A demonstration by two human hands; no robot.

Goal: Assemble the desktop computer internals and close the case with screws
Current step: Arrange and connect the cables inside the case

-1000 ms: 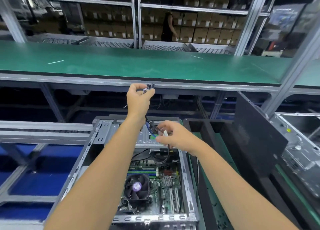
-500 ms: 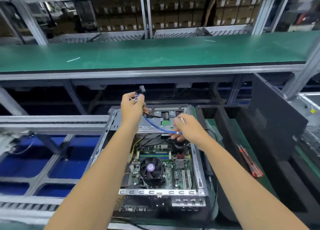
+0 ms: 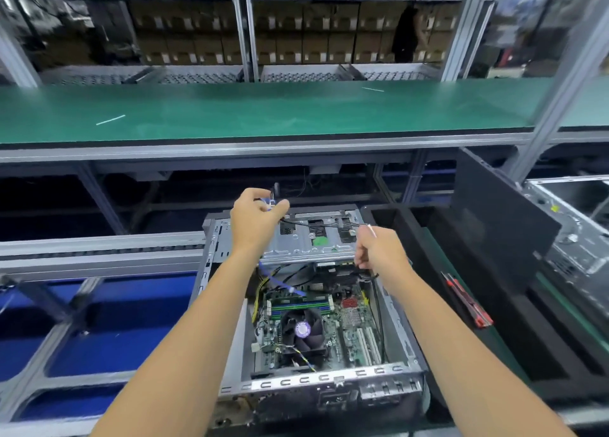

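An open desktop case point(image 3: 389, 374) lies in front of me, its motherboard point(image 3: 356, 331) and black CPU fan point(image 3: 301, 329) exposed. A metal drive bay point(image 3: 316, 242) spans the far end of the case. My left hand point(image 3: 253, 219) is raised over the bay's left corner and grips the connector ends of a blue cable point(image 3: 280, 283) and black wires. My right hand point(image 3: 379, 252) hovers over the bay's right side and pinches a thin white cable tie point(image 3: 371, 229). Black wires point(image 3: 316, 223) stretch between my two hands.
A red-handled tool point(image 3: 468, 301) lies on the black foam tray point(image 3: 560, 354) to the right. A black side panel point(image 3: 494, 225) leans behind it, and a second open case point(image 3: 580, 239) stands at far right. A green conveyor shelf point(image 3: 263, 110) runs across above. Blue bins point(image 3: 115, 321) sit lower left.
My right hand has moved right and away from my left, drawing the black wires taut across the drive bay. My head has tilted down, so more of the case shows.
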